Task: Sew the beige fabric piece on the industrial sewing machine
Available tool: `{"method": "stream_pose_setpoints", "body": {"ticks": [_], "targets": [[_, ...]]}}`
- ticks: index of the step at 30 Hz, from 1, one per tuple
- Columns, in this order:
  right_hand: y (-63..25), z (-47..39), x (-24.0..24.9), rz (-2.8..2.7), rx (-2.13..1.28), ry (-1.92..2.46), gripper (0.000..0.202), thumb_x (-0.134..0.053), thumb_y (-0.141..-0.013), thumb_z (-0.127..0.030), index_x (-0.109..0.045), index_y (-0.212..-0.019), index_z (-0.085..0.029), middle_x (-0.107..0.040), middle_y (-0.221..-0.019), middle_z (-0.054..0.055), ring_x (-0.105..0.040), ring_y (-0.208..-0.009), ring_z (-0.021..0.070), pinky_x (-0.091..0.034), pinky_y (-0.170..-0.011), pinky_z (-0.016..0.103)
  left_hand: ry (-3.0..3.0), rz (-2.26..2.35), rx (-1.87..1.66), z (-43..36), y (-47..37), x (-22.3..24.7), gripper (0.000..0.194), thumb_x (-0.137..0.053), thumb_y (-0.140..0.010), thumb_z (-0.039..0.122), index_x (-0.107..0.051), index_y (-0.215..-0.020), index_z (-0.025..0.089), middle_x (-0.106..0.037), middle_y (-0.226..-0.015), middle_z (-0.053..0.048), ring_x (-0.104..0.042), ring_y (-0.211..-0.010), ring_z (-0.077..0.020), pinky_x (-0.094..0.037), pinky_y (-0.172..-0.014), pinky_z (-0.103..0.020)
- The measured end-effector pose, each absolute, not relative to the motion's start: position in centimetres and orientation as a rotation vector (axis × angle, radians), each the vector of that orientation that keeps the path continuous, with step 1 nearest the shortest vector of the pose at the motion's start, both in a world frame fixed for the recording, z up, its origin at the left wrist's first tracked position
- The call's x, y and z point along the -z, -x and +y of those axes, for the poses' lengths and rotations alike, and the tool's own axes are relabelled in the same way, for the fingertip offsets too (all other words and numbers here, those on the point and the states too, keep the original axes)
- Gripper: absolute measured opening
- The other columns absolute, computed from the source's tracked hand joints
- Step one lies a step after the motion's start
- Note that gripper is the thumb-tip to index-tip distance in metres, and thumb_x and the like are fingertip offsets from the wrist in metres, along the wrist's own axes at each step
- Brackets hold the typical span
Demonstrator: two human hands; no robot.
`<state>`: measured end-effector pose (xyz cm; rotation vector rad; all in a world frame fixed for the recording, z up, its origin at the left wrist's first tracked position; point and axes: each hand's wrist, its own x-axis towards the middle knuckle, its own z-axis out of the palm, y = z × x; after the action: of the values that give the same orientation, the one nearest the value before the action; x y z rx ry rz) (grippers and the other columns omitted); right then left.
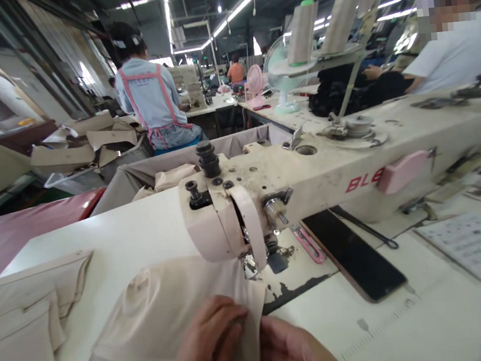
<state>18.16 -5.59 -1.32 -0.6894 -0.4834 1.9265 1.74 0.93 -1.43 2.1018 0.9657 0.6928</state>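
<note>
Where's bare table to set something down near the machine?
Free: white table between the fabric stack and machine; also the strip right of the phone, short of the paper. Crowded: under the needle, where the left hand and right hand press the beige piece.

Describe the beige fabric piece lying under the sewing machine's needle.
The beige fabric piece looks soft, smooth and matte, folded into layers with a round puckered spot near its top. It lies flat on the white table, its right edge under the sewing machine head. The left hand presses on it; the right hand touches its edge.
</note>
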Motion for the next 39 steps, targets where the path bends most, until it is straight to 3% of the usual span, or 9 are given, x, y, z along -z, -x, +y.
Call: {"method": "stream_pose_setpoints", "body": {"ticks": [2,5,12,17,19,22,26,33,39], "targets": [[-18.4,-5.4,0.7,-0.461,-1.890,0.713,0.038,-0.070,-0.062,-0.013,-0.069,-0.099,-0.019,-0.074,-0.098,0.006,-0.067,-0.100,0.0261,-0.047,-0.089,0.035,-2.350,0.874,-0.736,-0.2,-1.6,1.9,0.031,-0.037,-0.098,0.029,-0.059,-0.119,0.025,-0.059,-0.107,-0.008,-0.055,-0.094,-0.0200,-0.044,-0.084,-0.030],[-19.1,-5.1,0.0,-0.415,-1.873,0.791,0.028,-0.070,-0.066,-0.015,-0.069,-0.094,-0.017,-0.074,-0.096,0.006,-0.069,-0.094,0.0241,-0.051,-0.082,0.033,-2.581,0.871,-0.709,-0.7,-1.5,2.7,0.040,-0.032,-0.100,0.027,-0.046,-0.137,0.028,-0.059,-0.104,-0.007,-0.053,-0.089,-0.0208,-0.044,-0.080,-0.031],[-19.4,-3.4,0.6,-0.578,-1.773,1.072,0.031,-0.075,-0.066,-0.028,-0.065,-0.091,-0.014,-0.074,-0.085,0.007,-0.071,-0.073,0.0232,-0.056,-0.067,0.036,-2.739,0.770,-0.618,0.2,-1.2,4.4,0.052,-0.032,-0.098,0.020,-0.025,-0.149,0.022,-0.060,-0.101,-0.008,-0.057,-0.085,-0.0197,-0.048,-0.077,-0.030],[-19.7,-1.8,0.3,-0.638,-1.713,1.125,0.029,-0.074,-0.069,-0.033,-0.066,-0.089,-0.014,-0.074,-0.085,0.007,-0.071,-0.069,0.0234,-0.057,-0.064,0.037,-2.455,0.890,-0.765,-0.1,-0.8,4.4,0.045,-0.021,-0.101,0.032,-0.032,-0.144,0.032,-0.059,-0.103,-0.006,-0.058,-0.089,-0.0196,-0.050,-0.080,-0.029],[-19.9,-1.6,0.2,-0.650,-1.723,1.105,0.027,-0.074,-0.069,-0.032,-0.067,-0.089,-0.014,-0.074,-0.083,0.007,-0.071,-0.072,0.0243,-0.056,-0.068,0.038,-2.305,0.898,-0.785,0.1,-0.6,3.4,0.041,-0.029,-0.101,0.033,-0.036,-0.141,0.034,-0.058,-0.105,-0.005,-0.059,-0.091,-0.0173,-0.050,-0.080,-0.024],[-20.0,-1.9,-0.1,-0.635,-1.775,1.054,0.023,-0.071,-0.071,-0.032,-0.069,-0.086,-0.014,-0.073,-0.077,0.006,-0.071,-0.077,0.0246,-0.055,-0.074,0.038,-2.191,0.938,-0.756,1.3,-1.1,1.1,0.039,-0.043,-0.097,0.024,-0.044,-0.135,0.033,-0.058,-0.107,-0.003,-0.061,-0.094,-0.0130,-0.049,-0.081,-0.017],[-19.6,-2.3,-0.4,-0.555,-1.790,1.029,0.019,-0.067,-0.067,-0.025,-0.069,-0.082,-0.014,-0.073,-0.075,0.004,-0.071,-0.080,0.0240,-0.054,-0.076,0.035,-2.299,0.880,-0.722,3.4,-3.2,-0.7,0.032,-0.048,-0.093,0.014,-0.058,-0.121,0.026,-0.058,-0.116,-0.005,-0.057,-0.109,-0.0141,-0.043,-0.096,-0.019],[-19.5,-2.7,0.0,-0.542,-1.786,1.040,0.026,-0.058,-0.064,-0.016,-0.070,-0.087,-0.016,-0.074,-0.080,0.002,-0.070,-0.081,0.0203,-0.054,-0.078,0.033,-2.226,0.803,-0.814,4.5,-5.0,1.2,0.022,-0.052,-0.088,0.007,-0.068,-0.095,0.022,-0.067,-0.095,-0.003,-0.064,-0.088,-0.0133,-0.051,-0.080,-0.020],[-20.1,-2.2,-0.4,-0.641,-1.730,1.169,0.022,-0.057,-0.073,-0.025,-0.071,-0.087,-0.016,-0.073,-0.075,0.002,-0.071,-0.073,0.0189,-0.055,-0.074,0.033,-2.170,0.856,-0.819,4.5,-4.8,1.2,0.018,-0.051,-0.087,0.008,-0.064,-0.087,0.020,-0.068,-0.090,-0.002,-0.064,-0.088,-0.0153,-0.051,-0.077,-0.022]]}}
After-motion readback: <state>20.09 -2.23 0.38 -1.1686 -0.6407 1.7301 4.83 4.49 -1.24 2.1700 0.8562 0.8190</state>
